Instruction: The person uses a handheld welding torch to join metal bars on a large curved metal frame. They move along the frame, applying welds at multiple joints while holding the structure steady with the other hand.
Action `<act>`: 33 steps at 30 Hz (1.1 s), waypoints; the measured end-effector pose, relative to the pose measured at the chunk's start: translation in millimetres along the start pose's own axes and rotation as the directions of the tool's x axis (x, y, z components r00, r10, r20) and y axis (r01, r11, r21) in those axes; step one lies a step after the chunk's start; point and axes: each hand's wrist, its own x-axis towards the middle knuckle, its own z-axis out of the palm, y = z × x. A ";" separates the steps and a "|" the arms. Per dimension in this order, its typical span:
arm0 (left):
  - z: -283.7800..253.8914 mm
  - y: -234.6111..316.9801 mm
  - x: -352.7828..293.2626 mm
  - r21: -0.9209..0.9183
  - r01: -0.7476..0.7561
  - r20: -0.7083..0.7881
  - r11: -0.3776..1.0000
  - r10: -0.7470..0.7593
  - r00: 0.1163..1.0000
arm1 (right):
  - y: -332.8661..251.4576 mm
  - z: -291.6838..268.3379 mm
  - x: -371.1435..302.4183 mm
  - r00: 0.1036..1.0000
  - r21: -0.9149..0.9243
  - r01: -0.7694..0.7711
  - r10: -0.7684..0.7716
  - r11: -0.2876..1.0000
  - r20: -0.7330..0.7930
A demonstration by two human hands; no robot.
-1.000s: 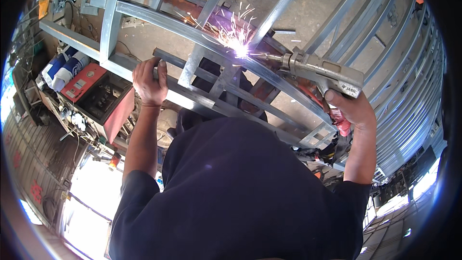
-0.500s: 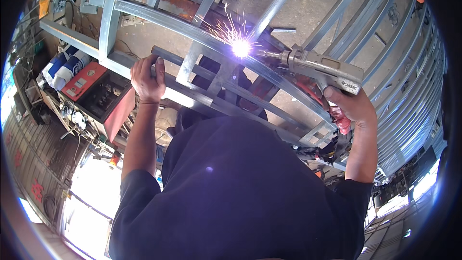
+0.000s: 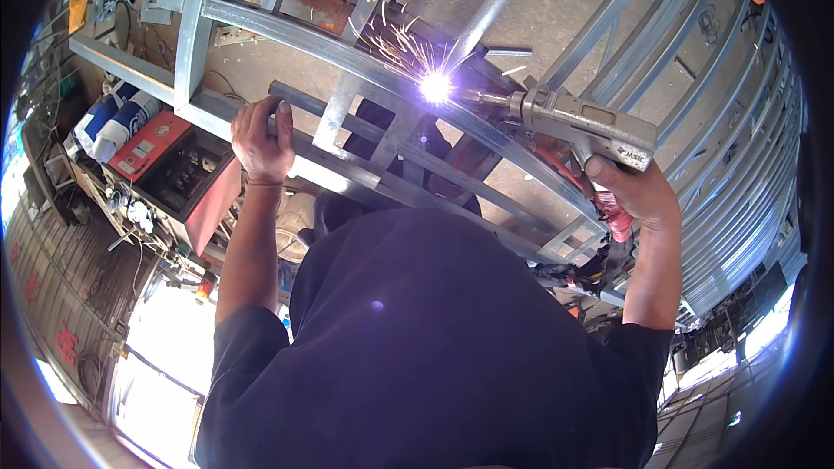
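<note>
My right hand (image 3: 638, 193) is wrapped round the grip of a metal welding gun (image 3: 595, 127), its thumb along the rear. The gun's nozzle points left at a long curved steel tube (image 3: 304, 42), where a bright white-violet arc (image 3: 436, 87) throws sparks up and to the left. The glare hides the joint itself. At the left, my left hand (image 3: 262, 143) is closed over a straight steel tube (image 3: 334, 165) of the same frame, fingers curled over its far side. Short square-section pieces (image 3: 334, 113) join the tubes between my hands.
A red machine box (image 3: 165, 152) with an open top stands left, beside blue-and-white rolls (image 3: 113, 126). Curved steel bars (image 3: 730, 165) line the right side. Red-wrapped cable (image 3: 615, 217) hangs below the gun. Scrap pieces lie on the concrete floor (image 3: 565, 17).
My left hand and the left part of the frame appear shifted slightly left. The sparks have changed shape, and the arc keeps burning at nearly the same spot. The welding gun stays almost still.
</note>
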 end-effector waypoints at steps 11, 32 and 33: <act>1.3 -1.6 -1.5 0.002 0.004 -0.009 1.000 -0.004 1.000 | -0.2 0.6 -1.8 1.000 0.030 0.007 -0.007 1.000 0.014; 9.0 -4.2 -1.0 0.009 0.044 -0.051 0.999 -0.044 0.998 | 73.3 -63.2 -62.9 0.995 0.084 -0.065 0.071 0.994 -0.075; 10.2 -5.0 -1.0 0.009 0.039 -0.058 0.999 -0.039 0.998 | 75.0 -64.6 -62.3 0.995 0.082 -0.064 0.071 0.995 -0.074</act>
